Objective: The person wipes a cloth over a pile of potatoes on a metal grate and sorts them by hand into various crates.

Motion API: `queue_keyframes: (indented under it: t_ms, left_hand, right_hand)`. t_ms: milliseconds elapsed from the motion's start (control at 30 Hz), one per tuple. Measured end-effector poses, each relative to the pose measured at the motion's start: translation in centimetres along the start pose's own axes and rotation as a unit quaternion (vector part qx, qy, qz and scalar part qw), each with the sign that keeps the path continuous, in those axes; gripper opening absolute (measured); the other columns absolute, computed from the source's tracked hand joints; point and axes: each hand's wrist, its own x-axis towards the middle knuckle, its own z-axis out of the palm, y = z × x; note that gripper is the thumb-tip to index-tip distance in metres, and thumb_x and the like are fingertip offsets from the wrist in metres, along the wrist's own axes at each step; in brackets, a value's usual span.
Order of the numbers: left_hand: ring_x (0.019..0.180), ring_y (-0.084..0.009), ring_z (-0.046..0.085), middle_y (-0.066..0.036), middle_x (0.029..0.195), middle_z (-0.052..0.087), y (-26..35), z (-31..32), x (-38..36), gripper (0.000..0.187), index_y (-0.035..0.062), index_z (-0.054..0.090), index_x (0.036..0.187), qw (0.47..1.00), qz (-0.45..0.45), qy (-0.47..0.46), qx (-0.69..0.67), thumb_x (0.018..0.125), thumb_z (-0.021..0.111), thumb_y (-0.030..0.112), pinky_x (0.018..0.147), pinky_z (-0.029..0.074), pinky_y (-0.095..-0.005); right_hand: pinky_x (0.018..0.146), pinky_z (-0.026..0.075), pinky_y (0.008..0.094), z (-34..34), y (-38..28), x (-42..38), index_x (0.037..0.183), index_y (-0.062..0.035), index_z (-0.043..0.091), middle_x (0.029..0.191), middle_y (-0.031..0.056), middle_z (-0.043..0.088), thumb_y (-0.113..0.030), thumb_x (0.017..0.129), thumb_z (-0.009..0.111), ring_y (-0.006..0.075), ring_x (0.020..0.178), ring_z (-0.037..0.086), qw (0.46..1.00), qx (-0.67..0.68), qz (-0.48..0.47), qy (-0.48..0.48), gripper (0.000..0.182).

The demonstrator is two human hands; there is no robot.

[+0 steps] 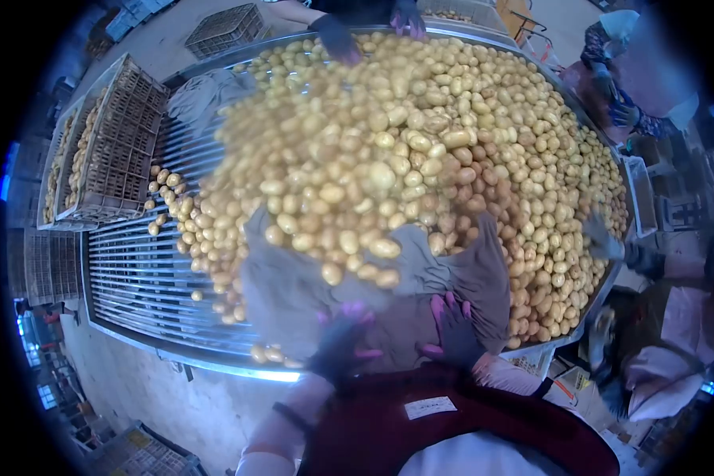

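Observation:
My left hand (343,343), in a dark glove with pink fingertips, rests on a grey cloth (397,321) at the near edge of a slatted metal table. Its thumb and fingers are apart. On the same cloth, to the right, my right hand (454,332) lies with fingers spread, in a matching glove. Some yellow potatoes (357,246) sit on the far part of the cloth. Beyond it spreads a big heap of potatoes (531,182), with browner ones near the right side of the cloth.
Bare metal slats (151,262) show on the left. Plastic crates (123,135) of potatoes stand past the left edge, near another grey cloth (206,95). Across the table are a co-worker's gloved hands (337,40). More co-workers stand on the right, one with a gloved hand (603,238) at the heap.

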Motion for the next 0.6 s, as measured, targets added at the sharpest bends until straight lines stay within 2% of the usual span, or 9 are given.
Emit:
queue_keyframes:
  t_ms: [67,133,200,267,400,467,500,567,600]
  left_hand:
    - [0.144,-0.0371,0.035,-0.017,0.154,0.040,0.7,-2.2,2.5,0.097,0.0040,0.045,0.143,0.995,-0.053,-0.081,-0.036,0.070,0.080,0.057,0.109,0.022,-0.0738]
    - [0.146,-0.0364,0.032,-0.019,0.156,0.037,-1.5,1.0,4.5,0.097,0.0019,0.045,0.144,0.998,-0.017,0.003,0.065,0.072,0.077,0.059,0.111,0.019,-0.0732]
    - [0.148,-0.0361,0.029,-0.019,0.158,0.033,-3.7,2.9,6.8,0.095,0.0016,0.044,0.144,0.987,0.015,0.102,0.121,0.075,0.074,0.058,0.114,0.016,-0.0711]
    - [0.149,-0.0357,0.027,-0.019,0.159,0.032,-4.6,0.8,10.1,0.090,0.0022,0.044,0.146,0.976,0.007,0.165,0.139,0.079,0.071,0.056,0.117,0.014,-0.0669]
    - [0.152,-0.0347,0.021,-0.018,0.162,0.028,-3.6,-3.1,14.4,0.090,0.0008,0.039,0.149,0.953,-0.039,0.242,0.176,0.083,0.067,0.055,0.120,0.011,-0.0619]
    - [0.152,-0.0354,0.019,-0.018,0.163,0.026,-4.2,-1.8,13.7,0.092,0.0007,0.036,0.151,0.946,-0.003,0.277,0.168,0.084,0.066,0.056,0.120,0.011,-0.0620]
    - [0.153,-0.0357,0.017,-0.018,0.163,0.025,-4.9,-0.8,13.3,0.093,0.0006,0.034,0.152,0.942,0.013,0.293,0.164,0.084,0.066,0.056,0.120,0.011,-0.0620]
    - [0.151,-0.0393,0.018,-0.024,0.161,0.025,-5.9,3.5,9.5,0.087,-0.0108,0.038,0.145,0.956,0.068,0.279,0.062,0.086,0.066,0.046,0.121,0.008,-0.0603]
    - [0.152,-0.0390,0.016,-0.022,0.162,0.024,-5.4,4.1,6.7,0.089,-0.0045,0.037,0.148,0.969,0.066,0.227,0.075,0.086,0.067,0.051,0.120,0.009,-0.0616]
  right_hand:
    - [0.116,0.012,0.0661,0.0,-0.4,2.7,0.152,0.0005,0.029,0.160,0.0226,0.025,-0.058,0.081,0.067,0.0460,0.151,0.014,0.999,0.032,-0.001,0.014,0.099]
    - [0.117,0.012,0.0652,-1.6,0.2,7.9,0.152,0.0010,0.029,0.160,0.0228,0.026,-0.055,0.081,0.067,0.0462,0.151,0.014,0.998,0.048,-0.024,0.025,0.098]
    - [0.115,0.022,0.0634,1.0,3.3,12.4,0.152,-0.0015,0.032,0.160,0.0189,0.027,-0.049,0.081,0.069,0.0434,0.149,0.020,0.979,0.004,-0.092,0.180,0.093]
    - [0.118,0.018,0.0598,-1.6,1.6,15.5,0.154,-0.0018,0.027,0.162,0.0199,0.022,-0.041,0.082,0.070,0.0427,0.151,0.015,0.986,-0.019,-0.029,0.164,0.093]
    - [0.120,0.015,0.0561,-1.8,2.1,19.5,0.156,-0.0020,0.022,0.163,0.0195,0.019,-0.043,0.082,0.070,0.0429,0.151,0.014,0.975,-0.061,0.023,0.211,0.097]
    - [0.121,0.014,0.0551,-1.2,1.8,19.9,0.157,-0.0020,0.019,0.164,0.0184,0.019,-0.042,0.082,0.070,0.0430,0.151,0.015,0.976,-0.030,0.053,0.207,0.099]
    - [0.120,0.015,0.0556,-0.9,1.4,18.7,0.157,-0.0019,0.020,0.164,0.0178,0.019,-0.043,0.083,0.070,0.0431,0.151,0.015,0.979,-0.037,0.011,0.199,0.098]
    - [0.119,0.017,0.0567,-0.3,1.1,14.7,0.157,-0.0018,0.022,0.164,0.0165,0.020,-0.045,0.083,0.069,0.0432,0.151,0.016,0.978,-0.056,-0.076,0.183,0.097]
    - [0.119,0.019,0.0569,0.4,2.0,12.2,0.155,-0.0022,0.027,0.163,0.0166,0.024,-0.046,0.083,0.067,0.0434,0.149,0.019,0.978,-0.040,-0.128,0.160,0.094]
